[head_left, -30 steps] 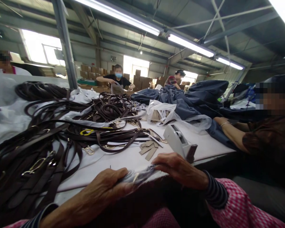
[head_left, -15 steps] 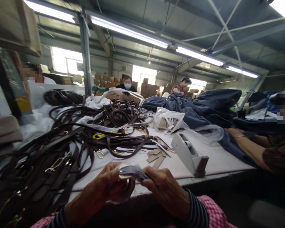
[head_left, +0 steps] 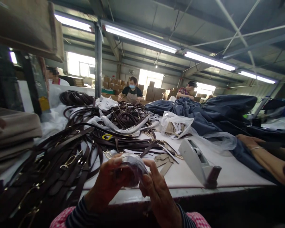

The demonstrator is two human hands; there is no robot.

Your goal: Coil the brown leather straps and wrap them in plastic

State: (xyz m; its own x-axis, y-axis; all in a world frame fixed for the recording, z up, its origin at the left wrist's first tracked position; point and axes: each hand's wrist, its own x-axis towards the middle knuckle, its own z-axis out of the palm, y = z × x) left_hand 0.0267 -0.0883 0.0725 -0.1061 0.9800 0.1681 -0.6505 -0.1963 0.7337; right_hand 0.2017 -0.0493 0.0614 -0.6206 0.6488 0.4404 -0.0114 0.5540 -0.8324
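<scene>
1. Nearest are the person's two bare hands, held up just past the table edge. The wrinkled left hand (head_left: pixel 106 177) curls around the plastic-wrapped bundle (head_left: pixel 134 167) from below, fingers closed and pressing it against the palm. The right hand (head_left: pixel 156 190) stands more upright, its fingertips (head_left: pixel 148 164) pinching the bundle's far side. The bundle sits between the hands, off the table, its glossy clear film creased over something dark; what is inside cannot be told.
2. The forearms end in a navy striped knit sleeve (head_left: pixel 79 215) under a pink gingham smock (head_left: pixel 61 217).
3. Left of the hands, a heap of dark brown leather straps (head_left: pixel 61 161) lies in long flat bands and loops, with brass clips. Beyond it, on the same white table (head_left: pixel 228 180), a yellow piece (head_left: pixel 106 136) is too small to read.
4. To the right stand tan leather strips (head_left: pixel 162 161) and a grey tape dispenser (head_left: pixel 197 161).
5. Farther on, a translucent plastic bag (head_left: pixel 175 123) lies against crumpled navy fabric (head_left: pixel 199 115), with a co-worker's bangled forearm (head_left: pixel 263 155) on it.
6. Farthest, a masked co-worker (head_left: pixel 131 93) sits before cardboard boxes (head_left: pixel 154 90).
</scene>
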